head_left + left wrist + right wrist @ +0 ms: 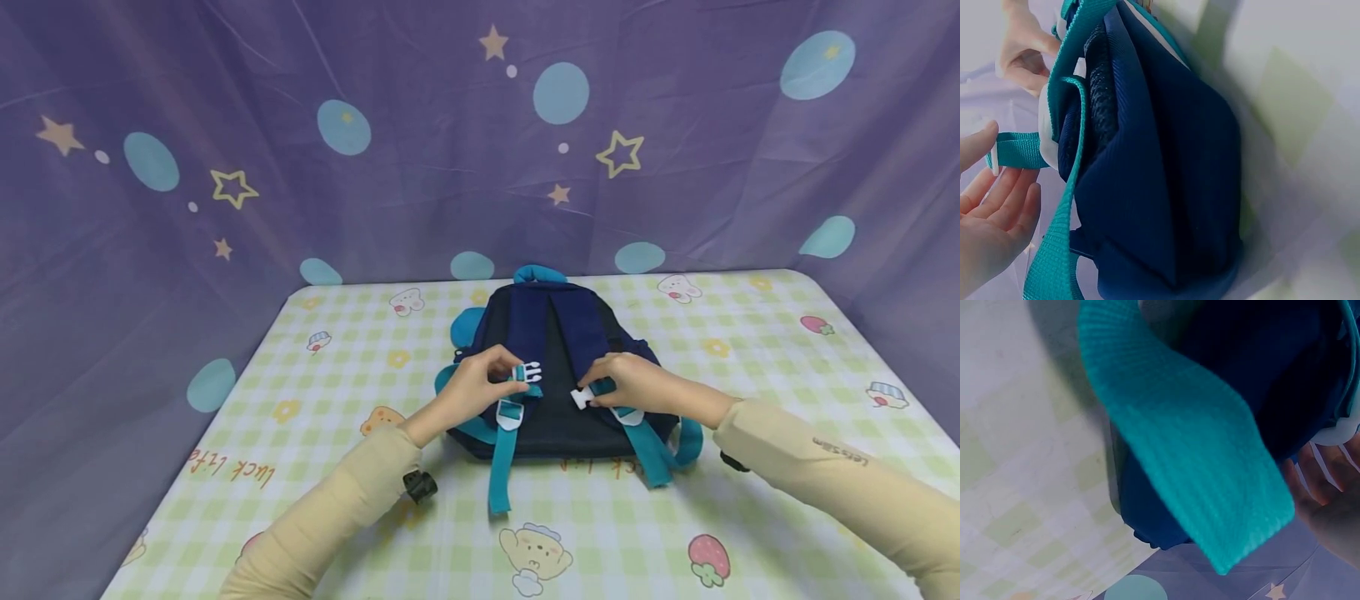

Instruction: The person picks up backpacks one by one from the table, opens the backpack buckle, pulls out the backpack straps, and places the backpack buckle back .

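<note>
A dark blue backpack [551, 433] lies on the table with its shoulder straps facing up. My left hand [480, 382] pinches the white pronged half of a strap buckle [532, 372] above the left strap. In my right hand [628, 383] is the white socket half of the buckle [581, 398], held between thumb and fingers near the right strap. The two halves are apart, with the dark back panel between them. Teal webbing [1019, 150] runs from the left half to a white adjuster [1049, 134]. In the right wrist view a loose teal strap end [1210, 462] covers much of the bag.
The table bears a green checked cloth [330, 375] with printed cartoons. A loose teal strap tail [500, 475] hangs toward the front, another [651, 458] on the right. Behind the table hangs a purple curtain [450, 192] with stars and spots.
</note>
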### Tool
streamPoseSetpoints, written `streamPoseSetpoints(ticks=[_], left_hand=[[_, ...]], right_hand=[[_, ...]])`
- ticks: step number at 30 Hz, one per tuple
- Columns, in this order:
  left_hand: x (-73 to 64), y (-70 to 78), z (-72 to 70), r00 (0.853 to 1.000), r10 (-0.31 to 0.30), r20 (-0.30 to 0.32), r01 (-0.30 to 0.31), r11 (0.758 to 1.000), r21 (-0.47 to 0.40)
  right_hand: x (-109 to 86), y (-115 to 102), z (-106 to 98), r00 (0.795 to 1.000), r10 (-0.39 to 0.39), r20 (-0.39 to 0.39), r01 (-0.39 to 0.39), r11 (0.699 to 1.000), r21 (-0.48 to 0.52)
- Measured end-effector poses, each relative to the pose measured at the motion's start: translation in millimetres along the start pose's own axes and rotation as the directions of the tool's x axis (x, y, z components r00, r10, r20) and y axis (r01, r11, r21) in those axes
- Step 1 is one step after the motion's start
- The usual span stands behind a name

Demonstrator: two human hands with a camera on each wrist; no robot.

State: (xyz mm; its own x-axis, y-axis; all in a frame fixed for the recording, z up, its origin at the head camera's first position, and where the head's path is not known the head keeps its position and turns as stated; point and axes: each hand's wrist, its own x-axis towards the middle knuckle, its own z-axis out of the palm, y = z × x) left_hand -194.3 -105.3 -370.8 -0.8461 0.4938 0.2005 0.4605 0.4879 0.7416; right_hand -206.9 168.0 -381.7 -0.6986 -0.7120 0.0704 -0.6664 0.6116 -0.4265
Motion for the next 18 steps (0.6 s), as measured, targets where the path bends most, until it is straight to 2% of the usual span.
streamPoseSetpoints(ticks=[5, 10, 18], left_hand=[[1.4, -2.7, 2.0, 1.000, -0.005, 0.008, 0.005, 1.000, -0.014], [1.9, -2.3, 3.0, 1.000, -0.007, 0.012, 0.007, 1.000, -0.016], [1.8, -0.6, 2.5, 1.000, 0.002, -0.001, -0.002, 0.999, -0.037]], right_hand=[[-0.1, 0.0, 0.5, 1.000, -0.002, -0.010, 0.002, 0.999, 0.037], [0.4, -0.9, -0.5, 0.999, 0.028, -0.022, -0.025, 0.992, 0.120], [5.2, -4.6, -4.0, 0.996, 0.078, -0.052, -0.060, 0.955, 0.291]])
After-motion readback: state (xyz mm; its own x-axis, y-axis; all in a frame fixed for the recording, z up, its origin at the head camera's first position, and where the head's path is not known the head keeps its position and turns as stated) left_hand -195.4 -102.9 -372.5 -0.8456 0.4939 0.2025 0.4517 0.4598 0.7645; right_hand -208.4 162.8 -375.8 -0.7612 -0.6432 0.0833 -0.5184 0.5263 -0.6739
